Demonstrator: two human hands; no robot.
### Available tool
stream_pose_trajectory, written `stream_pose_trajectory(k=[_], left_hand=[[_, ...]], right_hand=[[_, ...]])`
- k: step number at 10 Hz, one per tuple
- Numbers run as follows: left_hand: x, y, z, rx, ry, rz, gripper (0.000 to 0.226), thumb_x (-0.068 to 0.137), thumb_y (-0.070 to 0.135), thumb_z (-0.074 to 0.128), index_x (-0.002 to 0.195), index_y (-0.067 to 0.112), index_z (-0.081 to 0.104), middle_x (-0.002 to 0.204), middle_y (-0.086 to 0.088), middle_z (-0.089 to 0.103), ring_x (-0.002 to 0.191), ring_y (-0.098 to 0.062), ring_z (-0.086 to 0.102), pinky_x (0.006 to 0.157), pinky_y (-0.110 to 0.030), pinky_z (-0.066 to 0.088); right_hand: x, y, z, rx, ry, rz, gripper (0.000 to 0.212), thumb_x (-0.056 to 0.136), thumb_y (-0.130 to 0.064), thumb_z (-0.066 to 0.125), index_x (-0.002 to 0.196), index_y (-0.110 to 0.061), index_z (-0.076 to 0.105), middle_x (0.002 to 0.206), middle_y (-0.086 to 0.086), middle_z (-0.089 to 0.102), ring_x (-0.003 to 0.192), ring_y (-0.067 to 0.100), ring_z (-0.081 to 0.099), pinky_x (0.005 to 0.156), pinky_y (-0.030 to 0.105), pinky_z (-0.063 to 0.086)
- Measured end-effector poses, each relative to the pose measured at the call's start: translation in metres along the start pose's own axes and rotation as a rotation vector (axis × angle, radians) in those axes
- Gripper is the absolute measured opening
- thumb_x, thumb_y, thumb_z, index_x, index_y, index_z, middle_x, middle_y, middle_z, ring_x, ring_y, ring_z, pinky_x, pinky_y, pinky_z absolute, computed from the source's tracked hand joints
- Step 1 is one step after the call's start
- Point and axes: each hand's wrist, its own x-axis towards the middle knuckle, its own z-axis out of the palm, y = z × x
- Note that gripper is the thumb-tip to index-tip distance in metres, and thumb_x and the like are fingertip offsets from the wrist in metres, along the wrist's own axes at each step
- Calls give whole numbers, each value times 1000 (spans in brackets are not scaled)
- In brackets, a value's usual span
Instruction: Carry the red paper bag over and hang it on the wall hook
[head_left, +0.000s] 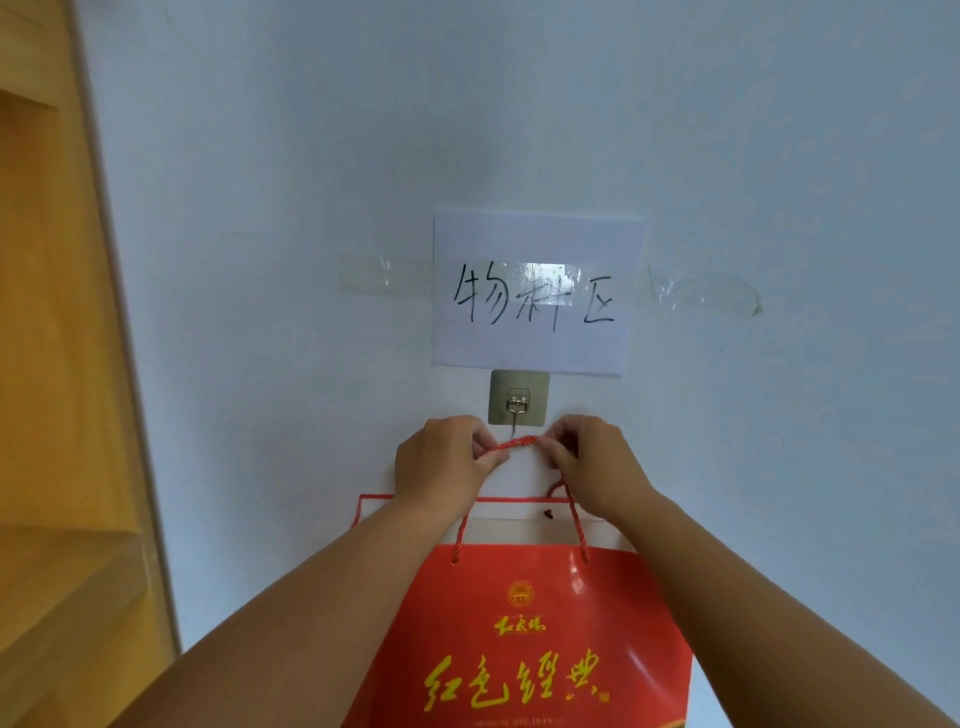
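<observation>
A red paper bag (524, 639) with yellow lettering and twisted red rope handles hangs in front of me against the white wall. My left hand (441, 462) and my right hand (592, 462) each pinch one end of the top span of the rope handle (519, 443), holding it taut and level. That span sits just below the steel adhesive wall hook (518, 397), right at the hook's lower tip. Whether the rope rests on the hook's prong I cannot tell.
A white paper sign (535, 293) with black handwriting is taped to the wall directly above the hook. A wooden door and its frame (62, 364) run down the left edge. The wall to the right is bare.
</observation>
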Motion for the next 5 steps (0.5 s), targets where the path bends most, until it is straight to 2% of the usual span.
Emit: stream_pose_trajectory(k=[1, 2, 3, 4, 5], left_hand=[[-12, -5, 13, -8, -21, -9, 23, 83, 52, 72, 87, 29, 73, 79, 11, 74, 69, -7, 63, 67, -35, 58], [-22, -6, 20, -42, -26, 25, 31, 86, 57, 65, 95, 27, 71, 87, 9, 75, 71, -8, 64, 66, -33, 59], [-28, -5, 19, -37, -38, 57, 38, 89, 60, 58, 103, 26, 68, 95, 9, 74, 77, -9, 64, 64, -26, 53], [-36, -14, 13, 55, -21, 125, 41, 91, 61, 53, 106, 25, 66, 101, 7, 73, 86, -13, 65, 70, -34, 58], [-52, -20, 8, 230, -8, 226, 41, 93, 58, 50, 105, 22, 66, 99, 3, 71, 87, -16, 63, 73, -39, 59]], right_hand=[[-16, 3, 9, -74, -72, -23, 25, 98, -31, 62, 76, -20, 67, 67, -1, 69, 60, 15, 66, 66, 39, 59], [-35, 1, 21, -71, -105, -47, 31, 101, -33, 55, 80, -16, 70, 69, 1, 69, 61, 16, 65, 65, 42, 60], [-45, -4, 26, -93, -81, -30, 29, 102, -32, 52, 88, -14, 71, 76, 3, 70, 63, 17, 64, 67, 46, 59], [-58, -8, 17, -103, -25, -15, 27, 101, -37, 53, 107, -16, 69, 97, 1, 70, 74, 14, 65, 77, 39, 58], [-76, -6, -4, -85, 31, -1, 31, 100, -42, 52, 118, -19, 63, 110, -5, 65, 77, 6, 63, 79, 32, 53]])
